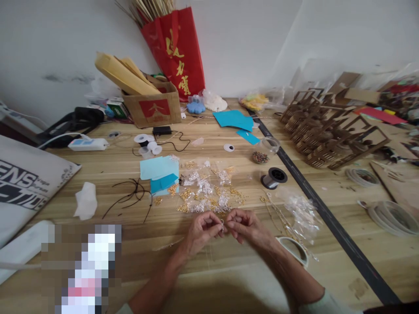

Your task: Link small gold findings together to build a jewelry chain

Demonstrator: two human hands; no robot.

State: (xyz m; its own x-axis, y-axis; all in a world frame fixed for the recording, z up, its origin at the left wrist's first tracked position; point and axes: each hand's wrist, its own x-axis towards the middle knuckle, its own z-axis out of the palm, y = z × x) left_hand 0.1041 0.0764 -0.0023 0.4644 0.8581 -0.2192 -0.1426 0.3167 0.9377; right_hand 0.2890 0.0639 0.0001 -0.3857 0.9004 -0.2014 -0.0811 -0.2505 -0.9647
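Note:
My left hand (205, 230) pinches a small silvery jewelry piece (222, 225) between thumb and forefinger, too tiny to name for sure. Close against it, my right hand (242, 225) is closed, fingertips together by the same piece; what it holds is hidden. Just beyond both hands lie heaps of gold and silver jewelry findings (206, 187), some in clear bags. A short fine chain (168, 245) rests left of my left wrist. Longer gold and silver chains (278, 213) lie to the right of my right hand, near a roll of tape (293, 250).
A wire spool (274, 178) and a jar of beads (262, 155) stand beyond the chains. Black cords (132, 196) and blue paper (159, 168) lie at left. Brown wooden frames (330, 131) stand at back right; a cardboard box (153, 107) and red bag (178, 52) at the back.

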